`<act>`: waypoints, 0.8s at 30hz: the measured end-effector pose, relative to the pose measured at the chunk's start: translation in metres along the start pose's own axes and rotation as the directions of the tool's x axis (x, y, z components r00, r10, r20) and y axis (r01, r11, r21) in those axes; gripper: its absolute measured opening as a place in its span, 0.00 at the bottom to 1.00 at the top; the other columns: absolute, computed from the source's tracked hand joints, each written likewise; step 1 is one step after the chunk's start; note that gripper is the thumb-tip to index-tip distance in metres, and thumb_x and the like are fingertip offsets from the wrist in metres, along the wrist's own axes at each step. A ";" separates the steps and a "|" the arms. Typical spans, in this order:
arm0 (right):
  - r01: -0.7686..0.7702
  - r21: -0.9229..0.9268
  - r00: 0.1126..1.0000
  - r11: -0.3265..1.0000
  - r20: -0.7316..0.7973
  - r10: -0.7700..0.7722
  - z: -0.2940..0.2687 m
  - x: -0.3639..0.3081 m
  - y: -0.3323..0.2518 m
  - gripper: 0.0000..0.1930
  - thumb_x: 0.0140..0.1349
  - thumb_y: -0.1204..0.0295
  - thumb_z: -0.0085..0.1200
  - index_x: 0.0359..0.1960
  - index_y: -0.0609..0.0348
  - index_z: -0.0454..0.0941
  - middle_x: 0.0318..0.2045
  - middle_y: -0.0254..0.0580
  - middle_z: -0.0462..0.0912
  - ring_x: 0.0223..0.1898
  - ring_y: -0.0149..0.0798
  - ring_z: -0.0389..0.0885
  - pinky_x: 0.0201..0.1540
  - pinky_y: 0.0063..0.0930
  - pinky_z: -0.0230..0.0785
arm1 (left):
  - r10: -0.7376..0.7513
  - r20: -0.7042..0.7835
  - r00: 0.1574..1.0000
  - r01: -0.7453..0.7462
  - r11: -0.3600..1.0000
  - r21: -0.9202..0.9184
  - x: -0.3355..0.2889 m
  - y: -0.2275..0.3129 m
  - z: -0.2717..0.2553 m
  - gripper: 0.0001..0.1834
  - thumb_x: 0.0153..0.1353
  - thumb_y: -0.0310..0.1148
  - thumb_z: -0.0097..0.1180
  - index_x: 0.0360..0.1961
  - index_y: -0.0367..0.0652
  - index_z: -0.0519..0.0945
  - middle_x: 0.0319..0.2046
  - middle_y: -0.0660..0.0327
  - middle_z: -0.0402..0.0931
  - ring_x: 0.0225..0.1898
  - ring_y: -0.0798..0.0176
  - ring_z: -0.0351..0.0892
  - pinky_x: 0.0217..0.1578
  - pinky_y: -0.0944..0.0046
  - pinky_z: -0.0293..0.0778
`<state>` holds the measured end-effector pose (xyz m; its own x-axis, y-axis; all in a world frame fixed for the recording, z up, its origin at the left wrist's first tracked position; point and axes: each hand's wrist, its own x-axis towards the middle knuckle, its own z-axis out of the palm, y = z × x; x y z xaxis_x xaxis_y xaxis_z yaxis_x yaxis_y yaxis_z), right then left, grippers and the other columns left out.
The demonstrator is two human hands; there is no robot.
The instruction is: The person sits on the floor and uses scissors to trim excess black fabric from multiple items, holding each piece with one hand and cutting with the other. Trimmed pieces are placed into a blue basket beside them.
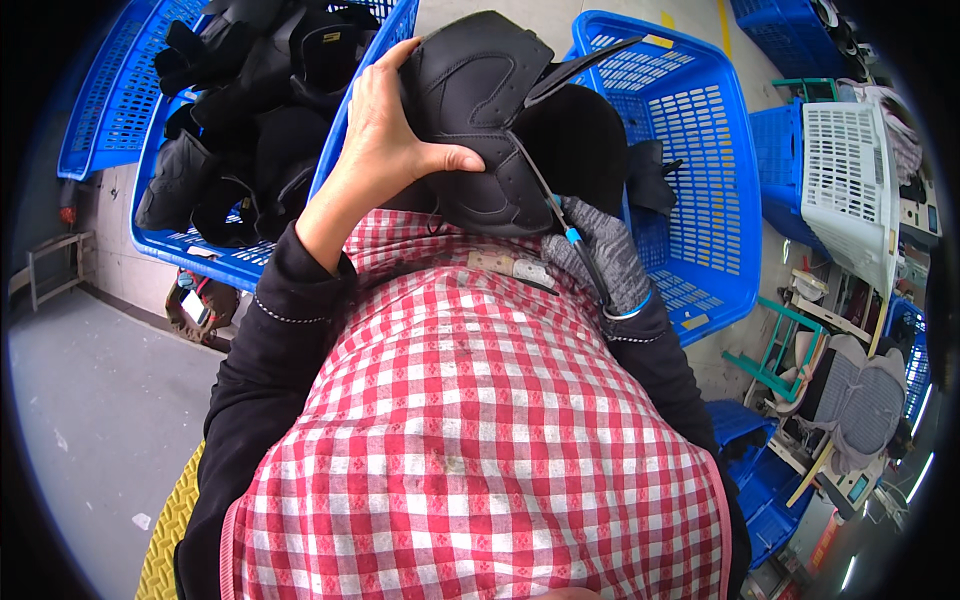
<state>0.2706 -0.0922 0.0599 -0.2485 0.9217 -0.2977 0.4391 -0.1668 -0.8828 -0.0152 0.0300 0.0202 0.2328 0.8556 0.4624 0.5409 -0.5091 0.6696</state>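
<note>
A black stitched shoe upper (470, 95) is held up in front of my apron. My bare left hand (385, 125) grips its left side, thumb pressed on the front face and fingers around the edge. A dark strap-like flap (580, 72) sticks out from its upper right. My right hand (605, 255), in a grey knitted glove, is closed around a slim tool (573, 236) with a thin silvery shaft, light blue band and dark handle. The shaft lies along the upper's right edge; its exact kind and tip are hard to make out.
On the left, a blue basket (150, 235) is heaped with black shoe uppers (265, 150). Another blue basket (735, 170) stands to the right with a black piece (650, 178) inside. Farther right are a white crate (845, 165) and a green metal frame (770, 375).
</note>
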 end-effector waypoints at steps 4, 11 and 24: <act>0.017 -0.046 1.000 0.999 -0.018 -0.018 0.004 0.003 -0.002 0.24 0.65 0.71 0.64 0.63 0.63 0.78 0.50 0.47 0.88 0.48 0.34 0.85 0.53 0.29 0.76 | 0.006 0.000 1.000 -0.006 1.000 0.015 -0.001 -0.001 -0.002 0.75 0.23 0.66 0.83 0.71 0.37 0.62 0.58 0.45 0.69 0.64 0.40 0.68 0.65 0.45 0.66; 0.130 -0.228 0.987 0.965 -0.065 -0.148 -0.001 0.006 -0.006 0.24 0.63 0.73 0.66 0.60 0.65 0.79 0.42 0.53 0.89 0.40 0.40 0.89 0.44 0.30 0.81 | 0.013 0.006 1.000 -0.013 1.000 0.028 -0.002 -0.004 -0.002 0.75 0.23 0.66 0.83 0.71 0.38 0.61 0.57 0.44 0.69 0.63 0.40 0.70 0.65 0.45 0.67; 0.153 -0.322 0.980 0.934 -0.074 -0.186 0.002 0.010 -0.001 0.23 0.61 0.75 0.66 0.60 0.64 0.79 0.43 0.56 0.88 0.43 0.48 0.90 0.46 0.34 0.82 | -0.036 0.079 0.996 0.035 0.999 0.011 -0.002 0.001 -0.009 0.75 0.25 0.61 0.85 0.74 0.42 0.57 0.64 0.46 0.65 0.69 0.42 0.65 0.69 0.47 0.66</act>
<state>0.2664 -0.0833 0.0570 -0.2611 0.9601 -0.1007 0.6505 0.0979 -0.7532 -0.0221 0.0273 0.0247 0.2759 0.8781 0.3908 0.5578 -0.4774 0.6789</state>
